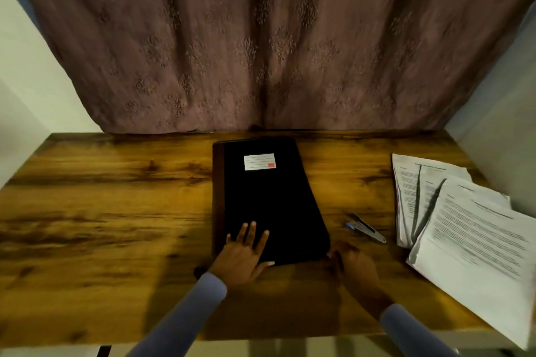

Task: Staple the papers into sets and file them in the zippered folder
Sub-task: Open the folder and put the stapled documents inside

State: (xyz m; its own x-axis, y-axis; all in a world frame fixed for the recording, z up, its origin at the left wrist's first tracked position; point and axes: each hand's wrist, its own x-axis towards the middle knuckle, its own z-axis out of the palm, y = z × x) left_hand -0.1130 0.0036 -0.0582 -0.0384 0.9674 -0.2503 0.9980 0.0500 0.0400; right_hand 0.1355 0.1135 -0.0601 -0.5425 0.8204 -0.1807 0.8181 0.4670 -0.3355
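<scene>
Black zippered folder [269,200] flat and closed on the wooden worktop [116,211], long axis running away from the body, white label [259,161] near its far end. Left hand [243,255] as one grip: fingers straight and spread, palm pressed flat on the folder's near-left corner, thumb along the near edge, nothing clasped. Right hand [355,264] as the other grip: at the folder's near-right corner, touching or just beside it, blurred and in shadow; cannot tell whether the fingers pinch anything there or how far they curl.

Stapler [366,229] just beyond and to the outside of the right grip, lying apart from the folder's right edge, with a strip of bare wood between them. Papers [464,229] further out to the right of that grip, fanned in overlapping stacks; nearest stack overhanging the worktop's near-right edge. Far stacks close to the right edge.

Wide bare wood left of the left grip, reaching to the worktop's left edge. Narrow band of wood between both grips and the near edge, crossed by blue-grey sleeves [185,319]. Beyond the folder's far end, little room before the patterned curtain [261,38] hanging at the back edge.
</scene>
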